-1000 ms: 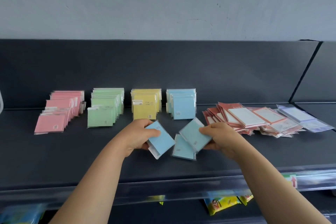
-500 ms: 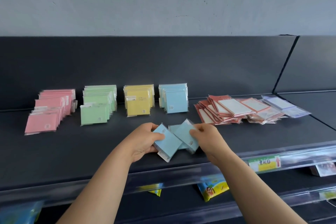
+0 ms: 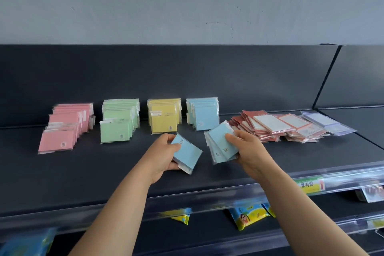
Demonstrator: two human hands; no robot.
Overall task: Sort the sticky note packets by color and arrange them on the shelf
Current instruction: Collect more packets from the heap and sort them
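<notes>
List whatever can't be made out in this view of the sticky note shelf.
Head view only:
1) Stack in the left hand: the count is hidden under its top blue packet and the fingers.
2) Blue packets in the right hand: print too small to read.
3) Yellow price label: text blurred.
4) Yellow-blue packs on the lower shelf: tops cut off by the shelf rail, and blurred.

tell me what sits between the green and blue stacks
The yellow stack stands between the green stack and the blue stack, apart from both, in the head view.
</notes>
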